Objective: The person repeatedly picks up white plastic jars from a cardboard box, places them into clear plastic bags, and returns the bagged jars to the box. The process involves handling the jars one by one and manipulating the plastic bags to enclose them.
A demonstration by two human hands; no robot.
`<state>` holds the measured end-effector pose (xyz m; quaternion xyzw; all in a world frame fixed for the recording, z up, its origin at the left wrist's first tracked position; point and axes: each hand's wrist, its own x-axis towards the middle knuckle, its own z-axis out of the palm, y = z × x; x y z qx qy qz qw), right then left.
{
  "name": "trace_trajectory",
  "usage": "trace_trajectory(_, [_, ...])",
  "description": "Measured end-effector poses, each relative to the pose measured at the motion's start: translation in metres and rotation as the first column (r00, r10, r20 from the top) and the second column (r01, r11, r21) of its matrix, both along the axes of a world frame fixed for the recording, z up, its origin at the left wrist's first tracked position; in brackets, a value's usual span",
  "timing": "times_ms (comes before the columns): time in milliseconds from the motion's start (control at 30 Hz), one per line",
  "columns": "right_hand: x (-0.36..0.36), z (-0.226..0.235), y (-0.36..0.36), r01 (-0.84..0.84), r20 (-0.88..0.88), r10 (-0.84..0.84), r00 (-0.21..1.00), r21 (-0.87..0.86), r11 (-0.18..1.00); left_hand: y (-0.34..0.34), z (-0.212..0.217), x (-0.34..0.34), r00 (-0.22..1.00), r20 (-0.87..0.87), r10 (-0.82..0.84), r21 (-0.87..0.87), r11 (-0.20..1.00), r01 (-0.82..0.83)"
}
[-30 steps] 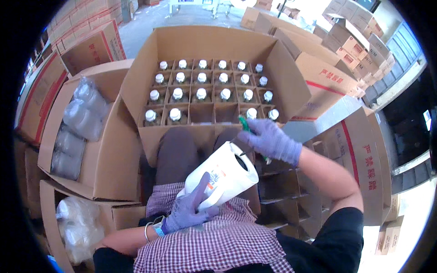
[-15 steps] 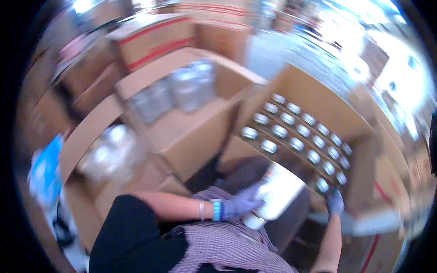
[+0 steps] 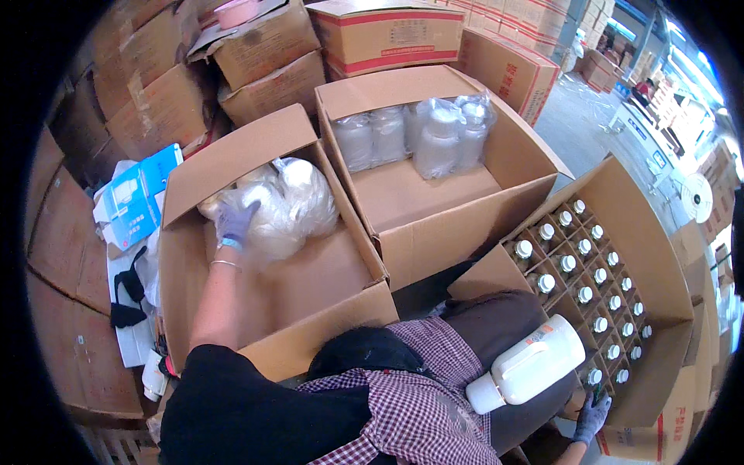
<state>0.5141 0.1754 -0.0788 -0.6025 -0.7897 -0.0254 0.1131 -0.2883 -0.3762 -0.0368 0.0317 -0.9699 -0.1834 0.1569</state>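
Note:
My left hand, in a pale purple glove, reaches into the left carton. Its fingers are spread against the clear plastic wrap of several rounded, pale pieces bunched at the far end. A white thermos jug with a handle and a white cup-shaped end lies tilted across my lap, held by neither hand. My right hand, also gloved, is closed at the near corner of the divided carton. Something dark shows at its fingertips, too small to name. White-capped bottles stand in the carton's compartments.
Behind the left carton, another open carton holds plastic-wrapped clear containers. Stacked closed cartons rise at the back and left. A blue printed box lies left of the left carton. A round white fan stands far right.
My left hand has let go of the thermos jug and moved left into the left carton. The jug now rests on my lap. My right hand stays by the divided carton's corner; the view has shifted.

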Motion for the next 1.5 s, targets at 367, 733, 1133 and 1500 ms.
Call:
trace_trajectory(367, [-0.09,0.131,-0.05,-0.281,-0.7,0.16,0.696,-0.06,0.958,0.129,0.21,0.071,0.057,0.039,-0.998,0.694,0.068,0.717])
trace_trajectory(733, [-0.329,0.185,-0.201,-0.678,-0.73,0.666,0.155,0.411,0.609,0.442,0.238,0.316,-0.046,-0.796,-0.604,0.583,-0.743,-0.33])
trace_trajectory(1133, [-0.271,0.139,-0.053,-0.511,-0.94,-0.186,-0.285,-0.015,0.86,0.467,0.105,0.388,-0.277,-0.42,-0.864,0.774,-0.501,0.388])
trace_trajectory(1500, [-0.208,0.095,-0.005,-0.009,-0.603,0.173,0.779,0.265,0.964,0.515,0.079,0.337,0.053,-0.099,-0.994,0.846,-0.112,-0.522])
